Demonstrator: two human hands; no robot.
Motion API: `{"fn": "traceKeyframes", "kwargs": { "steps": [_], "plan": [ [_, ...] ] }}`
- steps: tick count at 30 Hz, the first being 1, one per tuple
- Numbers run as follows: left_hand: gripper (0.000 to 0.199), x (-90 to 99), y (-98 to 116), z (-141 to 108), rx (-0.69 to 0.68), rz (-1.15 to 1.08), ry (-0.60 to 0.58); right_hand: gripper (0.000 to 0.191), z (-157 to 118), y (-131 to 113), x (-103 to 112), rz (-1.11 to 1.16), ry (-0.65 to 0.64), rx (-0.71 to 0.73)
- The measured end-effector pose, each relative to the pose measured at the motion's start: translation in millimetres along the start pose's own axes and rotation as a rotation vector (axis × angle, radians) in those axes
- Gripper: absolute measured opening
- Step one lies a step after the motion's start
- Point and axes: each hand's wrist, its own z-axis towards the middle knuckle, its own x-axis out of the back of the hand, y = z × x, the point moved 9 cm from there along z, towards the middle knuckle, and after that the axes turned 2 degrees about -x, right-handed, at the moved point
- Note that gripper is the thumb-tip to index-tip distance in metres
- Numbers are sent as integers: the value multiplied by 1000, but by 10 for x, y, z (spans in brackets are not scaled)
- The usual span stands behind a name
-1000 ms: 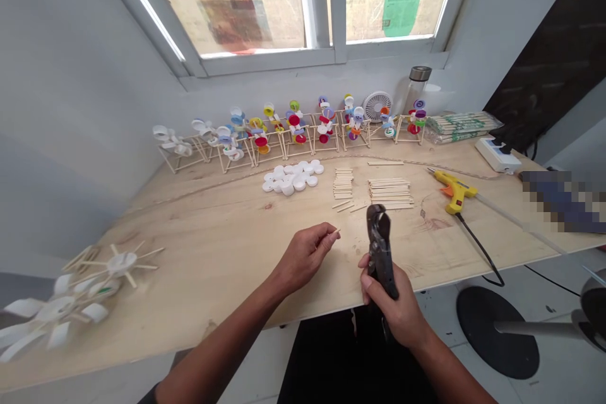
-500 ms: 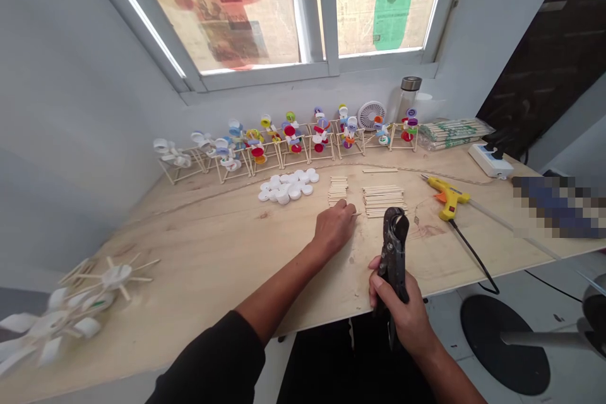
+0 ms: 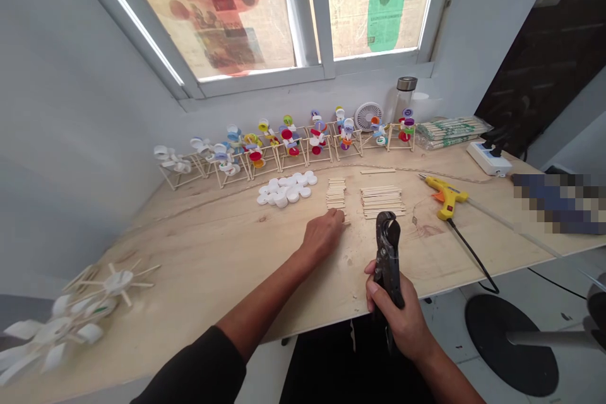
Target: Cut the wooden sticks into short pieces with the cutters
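My left hand (image 3: 324,231) is at the near end of the pile of short sticks (image 3: 336,192), its fingers pinched on a short stick (image 3: 346,222) whose end pokes out at the right. My right hand (image 3: 400,312) is wrapped round the handles of a black cutting tool (image 3: 388,252), its jaws pointing up and away over the table edge. Longer sticks (image 3: 381,201) lie stacked just beyond the tool's head, and a single stick (image 3: 377,171) rests behind them. White bottle caps (image 3: 286,188) sit grouped left of the short sticks.
A yellow glue gun (image 3: 445,194) lies at the right with its cord over the edge. Stick frames with colourful cap wheels (image 3: 288,142) line the back, near a small fan (image 3: 368,117), a bottle (image 3: 404,98) and a power strip (image 3: 490,159). Cap-and-stick wheels (image 3: 118,281) lie at the left.
My left hand has moved a little left and nearer, beside the short sticks. The cutting tool in my right hand has shifted slightly left. The view has shifted slightly.
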Motion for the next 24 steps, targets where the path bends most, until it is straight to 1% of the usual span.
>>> {"fn": "traceKeyframes", "kwargs": {
  "steps": [4, 8, 11, 16, 20, 24],
  "plan": [
    [15, 50, -128, 13, 6, 5, 40, 20, -7, 17, -12, -16, -5, -8],
    [15, 108, -181, 60, 5, -13, 93, 19, -4, 20, -33, -3, -17, -11],
    [19, 120, -212, -4, 18, -29, 130, 17, 0, 14, -36, 2, -22, -13],
    [16, 63, -274, -128, 52, -48, 147, 18, 3, 9, -39, -18, -29, -21],
    [18, 70, -297, -78, 94, -64, 170, 19, 2, -3, -45, -27, -28, -22],
    [21, 81, -283, -11, 140, -72, 168, 17, -4, -4, -46, -35, -32, -26]
  ]
}}
